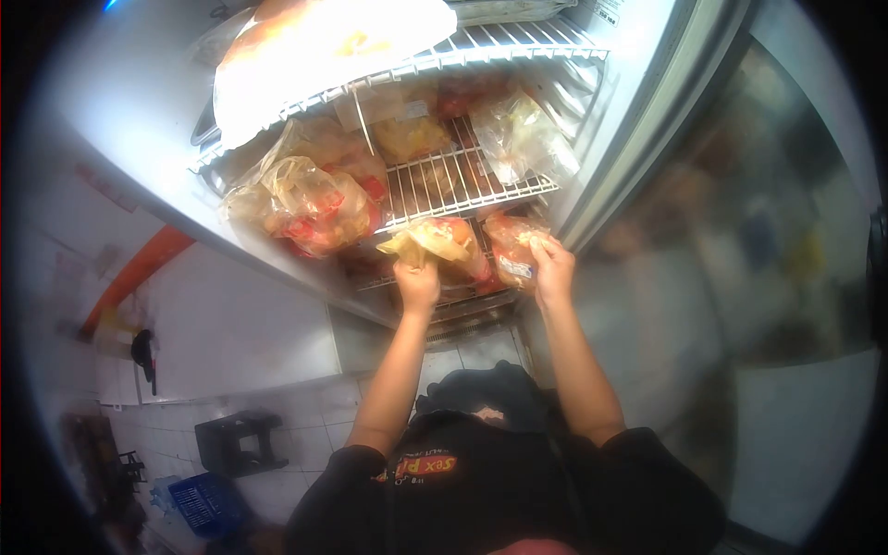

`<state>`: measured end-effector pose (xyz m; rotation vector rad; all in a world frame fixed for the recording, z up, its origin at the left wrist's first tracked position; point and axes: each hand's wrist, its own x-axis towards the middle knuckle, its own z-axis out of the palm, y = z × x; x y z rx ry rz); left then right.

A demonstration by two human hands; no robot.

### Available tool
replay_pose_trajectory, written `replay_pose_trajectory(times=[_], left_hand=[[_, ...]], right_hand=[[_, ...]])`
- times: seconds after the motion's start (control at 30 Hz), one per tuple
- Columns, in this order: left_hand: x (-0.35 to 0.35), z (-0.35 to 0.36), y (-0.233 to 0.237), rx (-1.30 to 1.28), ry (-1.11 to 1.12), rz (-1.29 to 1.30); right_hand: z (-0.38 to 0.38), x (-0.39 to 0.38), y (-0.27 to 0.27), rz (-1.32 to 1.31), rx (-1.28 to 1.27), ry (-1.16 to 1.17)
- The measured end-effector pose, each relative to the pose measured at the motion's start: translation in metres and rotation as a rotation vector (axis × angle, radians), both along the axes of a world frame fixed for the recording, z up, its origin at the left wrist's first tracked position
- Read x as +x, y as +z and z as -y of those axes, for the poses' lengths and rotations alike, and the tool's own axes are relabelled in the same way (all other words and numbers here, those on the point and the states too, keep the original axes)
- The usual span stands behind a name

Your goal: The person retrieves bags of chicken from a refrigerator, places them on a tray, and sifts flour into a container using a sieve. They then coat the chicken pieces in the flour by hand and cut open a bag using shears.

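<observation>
Upper wire shelf (532, 39): bore, before you, a glare-whitened package (324, 65). Middle wire shelf (453, 182): held a bulging red-and-yellow plastic bag (314, 208) on your left, a clear plastic bag (520, 139) on your right. Tiled floor (310, 442), to your left: carried a blue slotted basket (205, 504).
</observation>
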<state>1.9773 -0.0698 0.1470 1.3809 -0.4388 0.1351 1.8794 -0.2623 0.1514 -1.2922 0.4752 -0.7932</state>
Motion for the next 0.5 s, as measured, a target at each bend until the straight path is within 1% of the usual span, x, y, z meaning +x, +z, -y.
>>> replay_pose_trajectory(times=[0.07,0.13,0.17,0.23,0.3,0.37,0.4,0.47,0.5], left_hand=[[-0.005,-0.004,0.004,-0.034,0.048,0.025],[-0.011,-0.014,-0.003,-0.033,0.061,-0.152],[-0.012,-0.015,-0.004,-0.021,0.123,-0.039],[-0.018,-0.022,-0.009,-0.022,0.134,-0.035],[-0.029,-0.03,-0.002,-0.024,0.15,-0.027],[-0.042,-0.039,0.007,-0.071,0.122,-0.196],[-0.045,-0.044,0.007,-0.065,0.13,-0.194],[-0.053,-0.056,0.006,0.052,0.191,-0.101],[-0.06,-0.063,0.003,0.058,0.199,-0.107]], right_hand=[[0.0,-0.007,0.003,0.031,0.012,0.018],[0.0,-0.012,0.003,0.029,-0.001,0.032],[-0.002,-0.016,0.003,0.026,-0.015,0.044],[-0.007,-0.023,0.004,0.017,0.003,0.042],[-0.011,-0.03,0.002,0.012,0.022,0.044],[-0.014,-0.035,-0.001,0.061,-0.101,-0.014],[-0.014,-0.038,-0.001,0.063,-0.094,-0.007],[-0.015,-0.047,0.005,0.111,-0.156,0.005],[-0.016,-0.049,0.01,0.103,-0.126,0.013]])
